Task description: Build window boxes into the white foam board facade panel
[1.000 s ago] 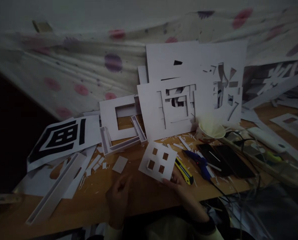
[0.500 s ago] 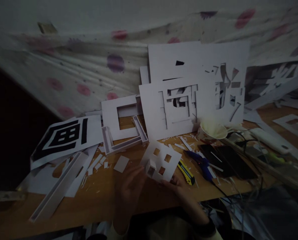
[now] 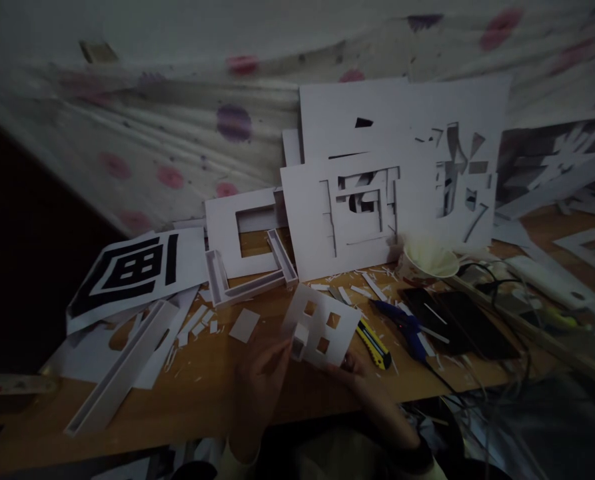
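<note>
A white foam board square [image 3: 318,328] with several square cut-outs is tilted above the table. My right hand [image 3: 354,379] grips its lower right edge, fingers partly hidden beneath. A small open-ended white box [image 3: 300,339] stands up from the board's left part. At that box's left side, my left hand [image 3: 261,377] has its fingertips pinched together and touching it; the exact grip is dark and hard to make out. Left of the board lies a loose white square [image 3: 244,325]. Just to its right is a yellow utility knife [image 3: 375,343], near my right hand.
A blue glue gun [image 3: 402,327] with its cord, two dark phones [image 3: 477,323] and a paper cup [image 3: 430,260] are on the right. Cut-out white boards [image 3: 307,220] lean at the back. White channel pieces [image 3: 120,370] and a printed character sheet [image 3: 187,257] lie left, among scraps.
My left fingertips have closed in on the small box; before, the fingers were looser beside it. The board is tipped slightly differently, still in my right hand. The view has shifted a little.
</note>
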`<state>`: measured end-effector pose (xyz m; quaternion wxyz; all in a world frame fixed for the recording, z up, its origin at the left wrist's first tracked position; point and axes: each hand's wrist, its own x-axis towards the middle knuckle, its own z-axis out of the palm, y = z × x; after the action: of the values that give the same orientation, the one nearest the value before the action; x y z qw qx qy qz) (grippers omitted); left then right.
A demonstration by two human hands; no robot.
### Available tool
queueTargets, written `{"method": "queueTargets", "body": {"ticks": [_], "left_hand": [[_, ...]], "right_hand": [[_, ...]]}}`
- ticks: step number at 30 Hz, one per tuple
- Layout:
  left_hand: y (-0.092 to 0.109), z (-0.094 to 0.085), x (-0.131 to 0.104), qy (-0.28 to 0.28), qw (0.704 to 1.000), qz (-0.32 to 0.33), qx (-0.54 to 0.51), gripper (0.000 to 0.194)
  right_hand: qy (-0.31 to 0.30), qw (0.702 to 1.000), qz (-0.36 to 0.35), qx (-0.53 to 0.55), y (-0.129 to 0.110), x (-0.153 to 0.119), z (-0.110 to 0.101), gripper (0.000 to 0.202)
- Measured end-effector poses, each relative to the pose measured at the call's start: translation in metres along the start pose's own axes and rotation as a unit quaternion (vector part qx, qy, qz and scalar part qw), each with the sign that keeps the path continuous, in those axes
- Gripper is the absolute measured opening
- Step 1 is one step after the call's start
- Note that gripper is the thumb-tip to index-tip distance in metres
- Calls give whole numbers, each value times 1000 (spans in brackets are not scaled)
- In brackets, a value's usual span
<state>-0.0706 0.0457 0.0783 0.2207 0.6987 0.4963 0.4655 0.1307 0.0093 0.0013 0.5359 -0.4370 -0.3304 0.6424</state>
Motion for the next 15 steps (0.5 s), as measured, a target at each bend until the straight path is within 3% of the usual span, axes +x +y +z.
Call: {"method": "queueTargets", "body": {"ticks": [5,11,15], "left_hand": [[5,1,1,8,1000,7,-2,12],[8,-3,1,39,995,-71,-50,19],[5,-11,2,41,998,-21,-40,21]], "right_hand": [[-3,1000,11,20,-4,-2,4,49],[-19,995,63,76,-16,-10,19,52],[-22,994,56,96,-22,-13,26,49]]}}
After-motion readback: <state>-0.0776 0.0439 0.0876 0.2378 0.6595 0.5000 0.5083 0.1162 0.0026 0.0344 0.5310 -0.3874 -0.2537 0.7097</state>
